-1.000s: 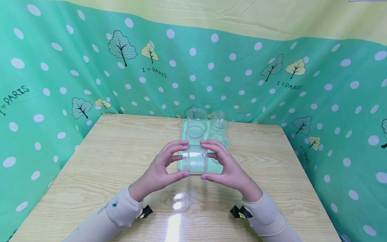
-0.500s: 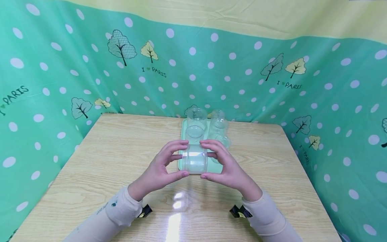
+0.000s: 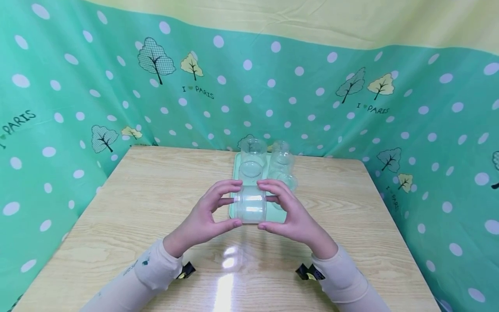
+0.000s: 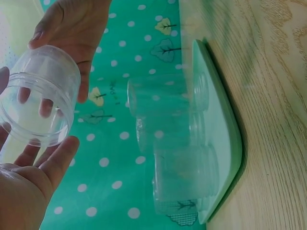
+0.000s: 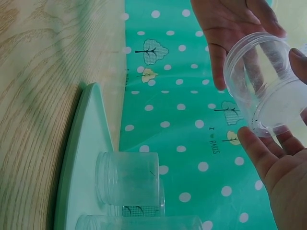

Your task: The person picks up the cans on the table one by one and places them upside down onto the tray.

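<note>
A clear plastic jar [image 3: 251, 206] is held on its side above the front of a pale green tray [image 4: 225, 139]. My left hand [image 3: 204, 216] grips the end with the threaded, open mouth, thumb below and fingers above. At the base end, my right hand [image 3: 294, 216] holds it the same way. In the left wrist view the jar [image 4: 45, 91] looks hollow, with fingers showing through its wall. The right wrist view shows its round base [image 5: 280, 108] towards my right hand. No lid is seen on it.
Several more clear jars stand on the tray, among them a tall one [image 3: 253, 158] at the back left and a low one [image 5: 129, 177]. The tray lies on a wooden table [image 3: 167, 182]. Behind hangs a green dotted curtain [image 3: 218, 95].
</note>
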### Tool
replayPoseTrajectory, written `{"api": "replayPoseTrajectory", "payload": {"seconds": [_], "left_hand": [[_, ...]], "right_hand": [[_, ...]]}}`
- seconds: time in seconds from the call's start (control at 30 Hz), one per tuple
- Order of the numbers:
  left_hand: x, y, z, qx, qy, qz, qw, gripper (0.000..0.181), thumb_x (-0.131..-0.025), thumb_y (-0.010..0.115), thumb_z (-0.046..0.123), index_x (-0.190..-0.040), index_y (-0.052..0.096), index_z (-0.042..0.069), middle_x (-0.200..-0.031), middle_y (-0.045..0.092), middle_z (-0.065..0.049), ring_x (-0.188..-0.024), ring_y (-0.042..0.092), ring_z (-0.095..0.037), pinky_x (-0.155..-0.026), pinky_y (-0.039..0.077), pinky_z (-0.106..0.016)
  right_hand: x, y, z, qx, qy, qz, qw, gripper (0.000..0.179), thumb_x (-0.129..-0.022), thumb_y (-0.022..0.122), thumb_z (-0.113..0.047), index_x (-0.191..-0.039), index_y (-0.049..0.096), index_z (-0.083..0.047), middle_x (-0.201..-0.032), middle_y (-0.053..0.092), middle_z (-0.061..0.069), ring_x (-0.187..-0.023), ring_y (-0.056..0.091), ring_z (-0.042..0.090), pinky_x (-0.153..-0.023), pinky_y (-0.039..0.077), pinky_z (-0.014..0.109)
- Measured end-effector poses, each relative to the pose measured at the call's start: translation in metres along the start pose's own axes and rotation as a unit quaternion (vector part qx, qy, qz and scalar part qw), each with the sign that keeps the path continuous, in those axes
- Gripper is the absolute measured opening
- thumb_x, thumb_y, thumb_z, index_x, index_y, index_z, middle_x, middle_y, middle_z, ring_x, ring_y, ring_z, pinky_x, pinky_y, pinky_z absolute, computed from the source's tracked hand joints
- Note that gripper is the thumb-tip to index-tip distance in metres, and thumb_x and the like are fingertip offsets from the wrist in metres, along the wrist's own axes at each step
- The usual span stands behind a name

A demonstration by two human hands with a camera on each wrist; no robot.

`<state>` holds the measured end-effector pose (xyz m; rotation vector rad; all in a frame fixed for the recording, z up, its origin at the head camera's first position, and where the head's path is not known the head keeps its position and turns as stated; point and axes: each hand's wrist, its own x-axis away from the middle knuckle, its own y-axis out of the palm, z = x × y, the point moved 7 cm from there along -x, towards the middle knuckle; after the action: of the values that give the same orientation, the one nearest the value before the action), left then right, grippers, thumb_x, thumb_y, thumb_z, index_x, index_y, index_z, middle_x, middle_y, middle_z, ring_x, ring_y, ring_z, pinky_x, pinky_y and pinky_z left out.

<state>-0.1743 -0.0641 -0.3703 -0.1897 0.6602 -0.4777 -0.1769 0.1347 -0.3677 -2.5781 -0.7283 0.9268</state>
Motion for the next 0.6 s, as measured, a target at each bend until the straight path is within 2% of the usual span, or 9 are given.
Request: {"api": "replayPoseTrajectory", "payload": {"seconds": [0.2,0.37,0.43,0.6], "left_hand": [[-0.001,-0.002,0.000,0.000,0.016,-0.003,0.9999,0.071,-0.083,0.083,-0.001,-0.144,0.047,0.006,-0.154,0.043,-0.015,-0.143,0.044,-0.029,-0.106,0.054,-0.043],[-0.001,-0.004,0.000,0.001,0.020,-0.003,0.9998,0.070,-0.084,0.081,-0.004,-0.144,0.048,0.007,-0.154,0.043,-0.016,-0.143,0.044,-0.030,-0.108,0.052,-0.041],[-0.002,-0.005,0.000,0.007,0.024,0.000,0.9997,0.069,-0.084,0.079,-0.006,-0.144,0.048,0.006,-0.152,0.043,-0.019,-0.142,0.044,-0.030,-0.108,0.052,-0.042],[-0.002,-0.011,0.001,0.010,0.031,0.016,0.9993,0.066,-0.084,0.077,-0.010,-0.142,0.049,0.002,-0.149,0.047,-0.018,-0.139,0.047,-0.033,-0.107,0.053,-0.042]], "right_hand": [[0.000,0.001,0.000,0.006,-0.012,0.004,0.9999,0.087,-0.078,0.088,-0.001,-0.152,0.042,-0.009,-0.156,0.039,0.011,-0.144,0.039,0.028,-0.111,0.050,0.038],[-0.001,0.000,-0.001,0.010,-0.004,0.002,0.9999,0.086,-0.079,0.088,-0.002,-0.152,0.042,-0.010,-0.157,0.039,0.010,-0.144,0.039,0.028,-0.111,0.050,0.039],[-0.001,0.000,-0.001,0.012,-0.002,0.002,0.9999,0.087,-0.079,0.088,-0.002,-0.152,0.042,-0.010,-0.157,0.039,0.011,-0.144,0.039,0.027,-0.110,0.050,0.039],[-0.001,0.002,0.002,0.015,-0.001,0.008,0.9998,0.088,-0.076,0.089,0.001,-0.150,0.043,-0.006,-0.155,0.040,0.013,-0.143,0.040,0.026,-0.109,0.051,0.038]]}}
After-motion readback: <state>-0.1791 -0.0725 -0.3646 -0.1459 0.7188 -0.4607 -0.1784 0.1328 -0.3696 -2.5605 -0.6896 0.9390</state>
